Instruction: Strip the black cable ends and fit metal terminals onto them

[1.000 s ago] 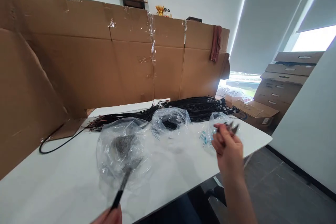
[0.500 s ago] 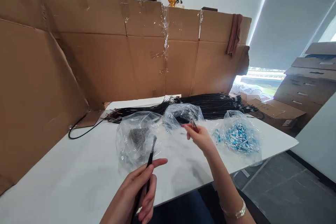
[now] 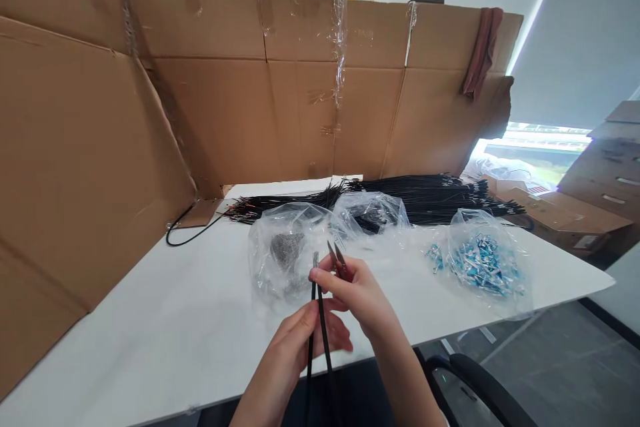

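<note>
Black, thin cables run nearly upright through the left hand, whose fingers curl loosely round them above the near edge of the desk; their long axis goes from the bottom of the view up and away, stripped tips towards the far edge. The right hand pinches closed at those tips and also grips small metal pieces that point up; what they are is hard to make out. The cables' lower ends are cut off below. Behind lies a clear bag with a grey heap, another bag, blue-filled bag near the right edge, then black wire bundle along the far edge before cardboard.
</note>
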Tool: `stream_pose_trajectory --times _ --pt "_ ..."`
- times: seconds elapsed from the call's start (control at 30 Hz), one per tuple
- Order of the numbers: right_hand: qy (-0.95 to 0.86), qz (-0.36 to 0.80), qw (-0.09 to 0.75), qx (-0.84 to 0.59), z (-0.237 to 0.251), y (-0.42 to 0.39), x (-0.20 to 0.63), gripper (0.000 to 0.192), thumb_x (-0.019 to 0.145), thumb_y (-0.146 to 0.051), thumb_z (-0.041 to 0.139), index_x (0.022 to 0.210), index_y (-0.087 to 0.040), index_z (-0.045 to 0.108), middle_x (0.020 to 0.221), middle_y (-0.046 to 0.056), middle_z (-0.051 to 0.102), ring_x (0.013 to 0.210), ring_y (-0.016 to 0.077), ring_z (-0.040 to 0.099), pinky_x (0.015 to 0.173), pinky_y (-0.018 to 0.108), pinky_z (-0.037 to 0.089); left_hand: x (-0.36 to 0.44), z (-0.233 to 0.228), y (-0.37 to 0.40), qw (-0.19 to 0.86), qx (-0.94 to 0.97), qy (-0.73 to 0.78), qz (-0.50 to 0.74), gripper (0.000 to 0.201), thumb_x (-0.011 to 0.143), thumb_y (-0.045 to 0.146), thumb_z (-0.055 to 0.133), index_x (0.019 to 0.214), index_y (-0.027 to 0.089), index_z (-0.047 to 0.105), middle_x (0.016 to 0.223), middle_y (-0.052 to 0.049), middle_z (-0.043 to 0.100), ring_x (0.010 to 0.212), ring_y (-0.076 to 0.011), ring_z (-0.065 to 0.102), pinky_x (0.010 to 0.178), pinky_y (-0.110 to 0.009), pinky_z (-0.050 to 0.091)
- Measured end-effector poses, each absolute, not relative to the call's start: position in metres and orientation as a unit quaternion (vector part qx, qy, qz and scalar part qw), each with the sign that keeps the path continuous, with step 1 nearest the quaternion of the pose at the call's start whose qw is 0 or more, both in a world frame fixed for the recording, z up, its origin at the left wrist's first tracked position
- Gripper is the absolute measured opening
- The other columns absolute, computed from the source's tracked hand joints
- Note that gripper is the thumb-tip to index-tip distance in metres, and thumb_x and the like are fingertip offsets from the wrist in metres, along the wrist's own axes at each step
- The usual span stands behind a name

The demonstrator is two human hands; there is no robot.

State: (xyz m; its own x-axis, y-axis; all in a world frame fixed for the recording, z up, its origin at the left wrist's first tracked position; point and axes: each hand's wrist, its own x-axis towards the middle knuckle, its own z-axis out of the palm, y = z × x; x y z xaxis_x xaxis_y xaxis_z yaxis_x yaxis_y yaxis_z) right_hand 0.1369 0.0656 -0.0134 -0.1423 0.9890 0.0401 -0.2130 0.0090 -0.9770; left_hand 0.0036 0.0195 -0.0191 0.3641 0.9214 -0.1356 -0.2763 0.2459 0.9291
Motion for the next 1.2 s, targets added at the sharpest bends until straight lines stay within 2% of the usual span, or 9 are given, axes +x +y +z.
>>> stream_pose_trajectory --times 0.1,0.23,0.33,0.6,0.73,0.87,0.93,1.03,1.2 --pt "-0.501 0.56 0.526 -0.398 -0.008 0.066 0.142 0.026 0.068 -0.038 0.077 0.069 -0.016 0.063 0.056 -0.005 0.047 0.05 0.0063 0.034 0.044 0.02 0.023 -0.003 -0.014 0.02 0.707 0.453 0.359 0.408 0.033 0.093 0.036 0.052 0.104 0.012 0.073 0.107 -0.012 0.07 0.104 -0.0258 0.063 0.097 -0.037 0.047" --pt "-0.414 0.552 0.604 -0.399 -0.004 0.066 0.149 0.034 0.067 -0.046 0.078 0.077 -0.016 0.064 0.056 -0.007 0.043 0.044 0.004 0.022 0.043 0.022 0.014 -0.002 -0.01 0.018 0.758 0.435 0.331 0.357 0.037 0.093 0.032 0.05 0.108 0.007 0.072 0.094 -0.016 0.073 0.083 -0.0242 0.067 0.084 -0.037 0.051" --pt "-0.416 0.538 0.605 -0.414 -0.008 0.064 0.148 0.036 0.068 -0.049 0.077 0.079 -0.017 0.064 0.055 -0.008 0.039 0.044 0.0051 0.022 0.043 0.022 0.015 0.004 -0.013 0.017 0.769 0.43 0.315 0.353 0.037 0.093 0.031 0.049 0.106 0.006 0.073 0.096 -0.017 0.072 0.082 -0.0239 0.067 0.081 -0.034 0.05" --pt "-0.489 0.407 0.621 -0.457 -0.017 0.052 0.138 0.027 0.083 -0.046 0.063 0.088 -0.02 0.062 0.079 0.001 0.065 0.072 0.0159 0.058 0.068 0.026 0.045 0.012 -0.015 0.02 0.773 0.45 0.284 0.345 0.034 0.093 0.024 0.047 0.097 0.007 0.075 0.091 -0.014 0.072 0.085 -0.0219 0.065 0.083 -0.032 0.05" --pt "-0.486 0.456 0.613 -0.424 -0.014 0.047 0.136 0.024 0.083 -0.042 0.064 0.088 -0.019 0.061 0.067 -0.001 0.065 0.07 0.0168 0.063 0.07 0.027 0.048 0.009 -0.016 0.016 0.786 0.438 0.275 0.339 0.031 0.092 0.023 0.048 0.087 0.008 0.075 0.089 -0.013 0.07 0.083 -0.0207 0.063 0.084 -0.033 0.049" --pt "-0.493 0.5 0.596 -0.388 -0.011 0.039 0.129 0.018 0.082 -0.037 0.066 0.083 -0.019 0.062 0.067 -0.001 0.066 0.068 0.015 0.063 0.063 0.024 0.049 0.01 -0.024 0.016 0.807 0.358 0.245 0.401 0.022 0.089 0.02 0.052 0.094 0.012 0.072 0.09 -0.009 0.069 0.084 -0.0199 0.062 0.087 -0.035 0.048" --pt "-0.492 0.525 0.579 -0.383 -0.01 0.037 0.127 0.019 0.081 -0.038 0.067 0.08 -0.02 0.062 0.067 -0.001 0.066 0.062 0.0142 0.062 0.055 0.023 0.048 0.012 -0.029 0.017 0.809 0.33 0.24 0.422 0.021 0.09 0.024 0.051 0.09 0.013 0.07 0.08 -0.006 0.065 0.077 -0.0194 0.062 0.084 -0.035 0.049" --pt "-0.459 0.536 0.586 -0.398 -0.011 0.039 0.128 0.025 0.078 -0.043 0.07 0.081 -0.019 0.062 0.065 -0.001 0.067 0.053 0.0132 0.059 0.045 0.022 0.045 0.015 -0.028 0.018 0.814 0.336 0.247 0.405 0.023 0.089 0.027 0.049 0.076 0.014 0.063 0.057 0.002 0.044 0.053 -0.0139 0.049 0.062 -0.031 0.049" --pt "-0.415 0.46 0.666 -0.415 -0.02 0.051 0.13 0.029 0.075 -0.045 0.074 0.08 -0.018 0.065 0.071 0.005 0.074 0.069 0.0182 0.068 0.065 0.027 0.054 0.015 -0.019 0.018 0.784 0.367 0.294 0.405 0.02 0.09 0.029 0.054 0.081 0.012 0.061 0.062 0.005 0.031 0.051 -0.0068 0.023 0.047 -0.017 0.031"
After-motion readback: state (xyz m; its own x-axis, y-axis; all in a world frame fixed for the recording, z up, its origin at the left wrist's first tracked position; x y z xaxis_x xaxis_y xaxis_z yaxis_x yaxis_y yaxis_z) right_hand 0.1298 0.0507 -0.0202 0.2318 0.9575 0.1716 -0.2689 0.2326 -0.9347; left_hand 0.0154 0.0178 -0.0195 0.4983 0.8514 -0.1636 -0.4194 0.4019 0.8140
